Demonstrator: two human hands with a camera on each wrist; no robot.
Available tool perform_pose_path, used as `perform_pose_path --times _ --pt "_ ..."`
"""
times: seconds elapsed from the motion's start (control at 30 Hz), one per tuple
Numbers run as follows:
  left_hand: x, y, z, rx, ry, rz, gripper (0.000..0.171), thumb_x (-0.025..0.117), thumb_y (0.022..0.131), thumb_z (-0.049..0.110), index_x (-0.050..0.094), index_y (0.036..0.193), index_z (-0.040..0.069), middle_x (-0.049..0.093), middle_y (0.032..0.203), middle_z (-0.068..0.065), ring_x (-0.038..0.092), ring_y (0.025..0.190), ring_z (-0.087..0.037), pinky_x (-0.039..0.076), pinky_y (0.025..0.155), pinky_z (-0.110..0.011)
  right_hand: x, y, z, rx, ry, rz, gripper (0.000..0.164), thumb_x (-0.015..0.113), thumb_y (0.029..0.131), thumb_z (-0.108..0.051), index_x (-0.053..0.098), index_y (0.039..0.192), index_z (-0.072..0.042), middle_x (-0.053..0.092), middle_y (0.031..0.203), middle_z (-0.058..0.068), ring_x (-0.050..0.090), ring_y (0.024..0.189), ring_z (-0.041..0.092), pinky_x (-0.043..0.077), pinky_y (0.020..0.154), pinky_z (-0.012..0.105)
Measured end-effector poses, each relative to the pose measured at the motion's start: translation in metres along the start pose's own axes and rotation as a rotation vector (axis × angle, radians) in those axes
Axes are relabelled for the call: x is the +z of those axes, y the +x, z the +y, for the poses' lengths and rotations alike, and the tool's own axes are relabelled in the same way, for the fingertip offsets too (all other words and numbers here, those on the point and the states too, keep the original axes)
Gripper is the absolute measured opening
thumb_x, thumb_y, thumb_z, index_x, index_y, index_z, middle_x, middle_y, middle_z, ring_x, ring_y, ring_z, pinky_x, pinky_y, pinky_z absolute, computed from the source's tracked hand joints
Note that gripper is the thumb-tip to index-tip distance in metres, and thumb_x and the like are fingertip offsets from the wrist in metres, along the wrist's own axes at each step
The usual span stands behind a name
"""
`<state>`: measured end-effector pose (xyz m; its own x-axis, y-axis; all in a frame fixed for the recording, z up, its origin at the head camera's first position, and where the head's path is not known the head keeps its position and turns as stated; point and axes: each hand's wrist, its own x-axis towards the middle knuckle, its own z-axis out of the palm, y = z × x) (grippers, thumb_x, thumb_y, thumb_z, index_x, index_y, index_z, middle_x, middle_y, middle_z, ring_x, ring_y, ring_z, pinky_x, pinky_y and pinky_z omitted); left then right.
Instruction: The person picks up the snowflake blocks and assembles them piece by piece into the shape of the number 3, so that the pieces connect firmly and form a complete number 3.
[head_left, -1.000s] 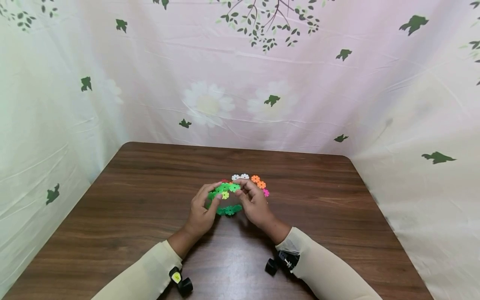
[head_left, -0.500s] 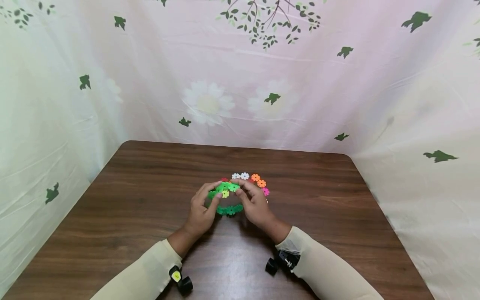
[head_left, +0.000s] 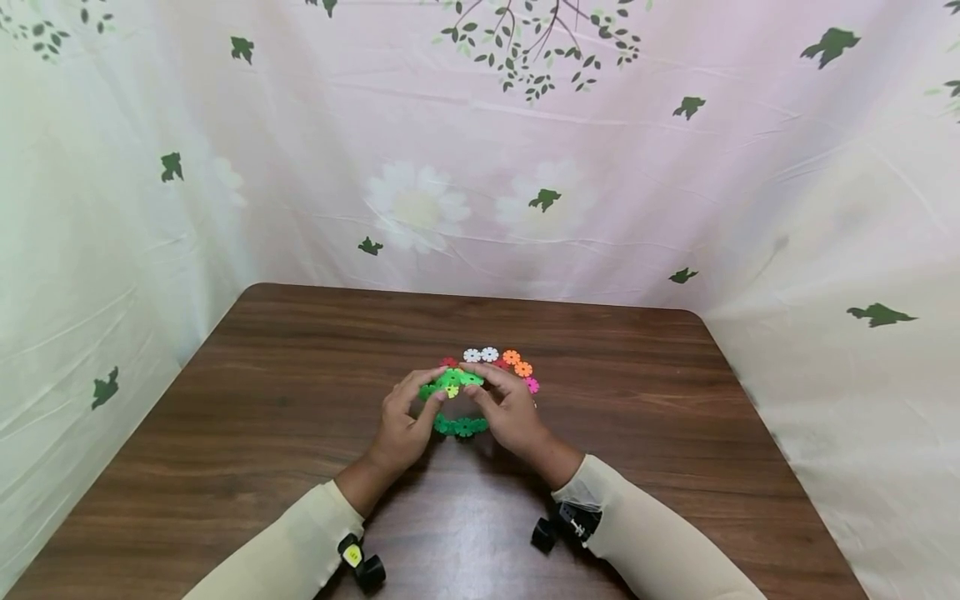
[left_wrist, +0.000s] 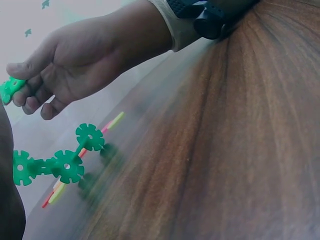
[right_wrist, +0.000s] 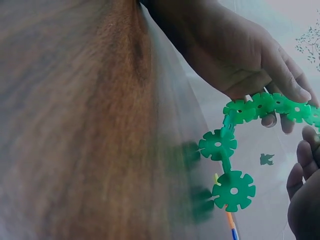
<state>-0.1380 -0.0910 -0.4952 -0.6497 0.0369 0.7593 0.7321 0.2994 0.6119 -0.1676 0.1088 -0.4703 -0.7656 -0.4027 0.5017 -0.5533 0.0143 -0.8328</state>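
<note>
A chain of green interlocking flower discs bends in an arc between the hands. My left hand holds the far side of it with thumb and fingers. From the other side, my right hand pinches the chain; the left wrist view shows a green disc between its thumb and finger. In the right wrist view, bright green discs run past the left hand's thumb, and darker discs hang below. A yellow-green disc shows between the thumbs, partly covered. Fingers hide parts of the chain.
Beyond the hands, white discs, orange discs, a pink disc and a red disc lie on the wooden table. A printed curtain surrounds the table's back and sides.
My right thumb has shifted slightly left over the chain, and the held chain sits a little further right. Both forearms stay in place.
</note>
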Motion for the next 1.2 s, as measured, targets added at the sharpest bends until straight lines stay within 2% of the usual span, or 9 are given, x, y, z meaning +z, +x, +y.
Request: perform_pose_path --times 0.1,0.3,0.53,0.8,0.9,1.03,1.2 --pt "0.0002 0.0 0.0003 0.004 -0.017 0.008 0.041 0.073 0.093 -0.017 0.072 0.132 -0.004 0.077 0.123 -0.023 0.073 0.118 -0.022 0.053 0.107 -0.023 0.0004 -0.0008 0.0001 0.01 -0.005 -0.001 0.035 0.065 0.108 -0.007 0.067 0.139 0.01 0.071 0.139 0.028 0.066 0.125 0.0 0.058 0.102 0.02" --pt "0.0004 0.0035 0.0016 0.042 -0.056 0.021 0.038 0.072 0.088 -0.023 0.074 0.123 -0.009 0.077 0.118 -0.027 0.075 0.115 -0.027 0.052 0.108 -0.018 0.0003 0.0009 -0.0033 0.013 0.019 -0.004 0.033 0.065 0.107 -0.002 0.068 0.137 0.011 0.071 0.136 0.032 0.066 0.121 -0.003 0.057 0.099 0.017" --pt "-0.0003 0.0029 0.0019 0.018 -0.107 -0.001 0.035 0.071 0.089 -0.024 0.073 0.122 -0.012 0.076 0.119 -0.03 0.072 0.121 -0.014 0.054 0.108 -0.017 -0.0004 0.0002 -0.0025 0.024 0.021 -0.024 0.034 0.065 0.108 -0.007 0.067 0.138 0.011 0.07 0.138 0.032 0.066 0.123 -0.003 0.057 0.1 0.018" --pt "0.0003 0.0031 0.0016 0.035 -0.121 0.033 0.033 0.073 0.086 -0.024 0.075 0.117 -0.012 0.076 0.116 -0.032 0.071 0.122 -0.008 0.056 0.107 -0.019 0.0049 -0.0018 0.001 -0.039 -0.034 0.029 0.033 0.066 0.107 -0.006 0.07 0.135 0.009 0.072 0.135 0.032 0.067 0.127 0.005 0.058 0.101 0.02" --pt "0.0003 0.0037 0.0021 0.038 -0.121 0.041 0.034 0.074 0.085 -0.024 0.076 0.117 -0.011 0.077 0.116 -0.032 0.073 0.12 -0.011 0.057 0.106 -0.019 0.0068 -0.0018 0.0009 -0.037 -0.028 0.044 0.032 0.066 0.106 -0.004 0.069 0.135 0.01 0.071 0.136 0.034 0.067 0.128 0.005 0.057 0.103 0.02" --pt "0.0004 0.0032 0.003 0.046 -0.118 0.039 0.034 0.075 0.085 -0.024 0.076 0.117 -0.012 0.077 0.116 -0.032 0.076 0.117 -0.018 0.058 0.104 -0.019 0.0077 -0.0035 0.0011 -0.013 -0.004 0.053 0.033 0.065 0.107 -0.004 0.069 0.136 0.01 0.07 0.138 0.034 0.064 0.129 0.0 0.055 0.105 0.018" --pt "0.0007 0.0021 0.0039 0.046 -0.127 0.025 0.034 0.075 0.087 -0.022 0.075 0.12 -0.013 0.077 0.117 -0.032 0.075 0.117 -0.017 0.058 0.103 -0.019 0.0074 -0.0055 0.0013 -0.009 0.021 0.056 0.034 0.064 0.108 -0.005 0.067 0.137 0.013 0.069 0.138 0.034 0.063 0.128 -0.004 0.055 0.103 0.017"
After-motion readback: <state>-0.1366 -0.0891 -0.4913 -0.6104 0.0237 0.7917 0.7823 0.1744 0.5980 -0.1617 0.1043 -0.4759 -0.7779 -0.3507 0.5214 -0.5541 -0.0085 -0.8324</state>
